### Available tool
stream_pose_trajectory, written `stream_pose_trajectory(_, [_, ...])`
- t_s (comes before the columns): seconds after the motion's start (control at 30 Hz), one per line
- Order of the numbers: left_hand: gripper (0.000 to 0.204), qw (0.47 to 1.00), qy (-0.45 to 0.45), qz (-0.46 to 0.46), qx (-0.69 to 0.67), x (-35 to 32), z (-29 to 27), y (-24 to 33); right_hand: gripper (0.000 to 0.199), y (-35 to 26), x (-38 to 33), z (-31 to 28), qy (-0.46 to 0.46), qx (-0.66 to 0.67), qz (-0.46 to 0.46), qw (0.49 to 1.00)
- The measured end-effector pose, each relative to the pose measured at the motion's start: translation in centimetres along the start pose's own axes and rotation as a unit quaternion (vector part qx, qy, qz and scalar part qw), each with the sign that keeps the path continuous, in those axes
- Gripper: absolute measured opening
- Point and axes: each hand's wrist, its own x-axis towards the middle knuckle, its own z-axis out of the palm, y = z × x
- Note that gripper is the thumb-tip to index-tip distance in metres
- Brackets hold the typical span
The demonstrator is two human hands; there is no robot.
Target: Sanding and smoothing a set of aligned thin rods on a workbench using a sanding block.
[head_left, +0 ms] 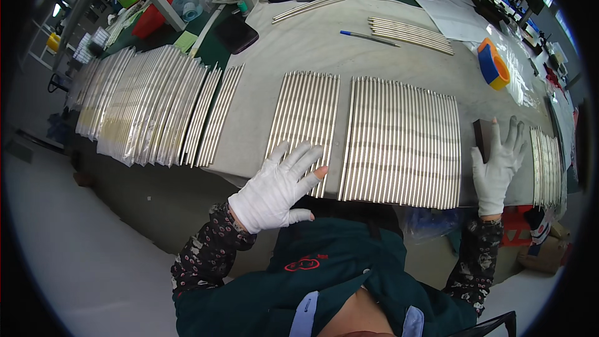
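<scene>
The left hand (274, 190), in a white glove, lies flat with fingers spread on the near end of the narrower row of metal rods (306, 126). The right hand (497, 165), gloved too, is open, fingers splayed, touching a dark block (482, 139) just right of the wide row of rods (402, 142). Both rows lie on the table (262, 106). The rods seem to be being levelled; next would come an even push along their ends.

White gloves (277, 188), silver rods (402, 143), floral sleeves (209, 253).
</scene>
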Motion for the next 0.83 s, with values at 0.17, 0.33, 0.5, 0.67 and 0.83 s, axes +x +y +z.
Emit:
stream_pose_trajectory(0.17, [0.086,0.998,0.047,-0.017,0.033,-0.4,-0.3,-1.8,0.076,-6.6,-0.7,-1.7,-0.154,0.265,-0.158,0.939])
stream_pose_trajectory(0.33, [0.083,0.998,0.052,-0.019,0.04,-0.6,-0.2,-2.9,0.087,-9.8,-1.0,-1.4,-0.227,0.29,-0.215,0.905])
stream_pose_trajectory(0.5, [0.083,0.996,0.065,-0.047,0.038,-0.7,-1.9,-4.3,0.091,-11.6,-0.3,-1.6,-0.242,0.309,-0.243,0.887])
stream_pose_trajectory(0.67, [0.046,0.97,0.188,-0.138,0.067,2.4,-6.8,-8.0,0.083,-9.7,0.6,-2.3,-0.279,0.313,-0.239,0.876])
stream_pose_trajectory(0.83, [0.032,0.913,0.32,-0.238,0.09,4.9,-8.7,-16.3,0.083,-5.8,-1.0,0.0,-0.257,0.212,-0.144,0.932])
